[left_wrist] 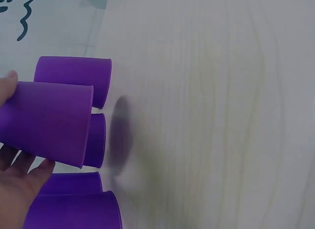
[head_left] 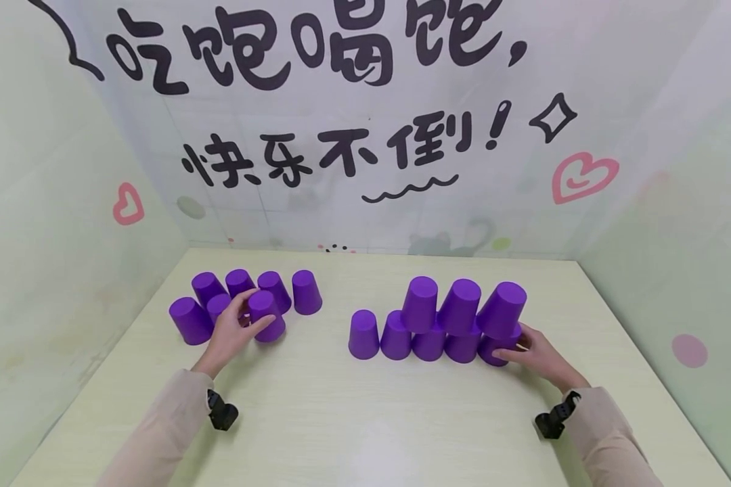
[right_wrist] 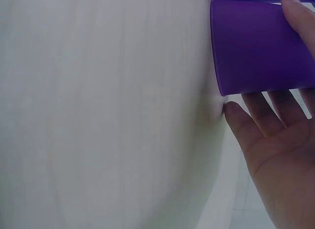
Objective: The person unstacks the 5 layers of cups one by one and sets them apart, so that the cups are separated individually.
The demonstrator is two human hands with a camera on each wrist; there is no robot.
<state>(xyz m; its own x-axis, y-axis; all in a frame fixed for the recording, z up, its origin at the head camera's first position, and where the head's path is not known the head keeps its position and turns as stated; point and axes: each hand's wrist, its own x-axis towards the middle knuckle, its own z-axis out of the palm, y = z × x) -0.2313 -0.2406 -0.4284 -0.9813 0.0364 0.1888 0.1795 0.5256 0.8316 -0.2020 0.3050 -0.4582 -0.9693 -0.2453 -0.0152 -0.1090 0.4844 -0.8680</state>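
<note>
My left hand [head_left: 230,331] grips an upside-down purple cup [head_left: 267,318] between thumb and fingers. In the left wrist view this held cup [left_wrist: 47,123] is off the table, its shadow showing beside it. Around it, several more upside-down cups [head_left: 190,321] stand on the left. On the right, a bottom row of upside-down cups [head_left: 363,336] carries a second row of three cups [head_left: 459,308]. My right hand [head_left: 542,355] holds the rightmost bottom cup [head_left: 493,350], thumb in front and fingers at its far side; the right wrist view shows that cup [right_wrist: 261,47] closely.
A pale wood-grain table [head_left: 365,419] lies beneath everything. Behind it rises a printed white backdrop [head_left: 317,223], with side panels left and right. A lone purple cup [head_left: 306,293] stands at the right end of the left group's back row.
</note>
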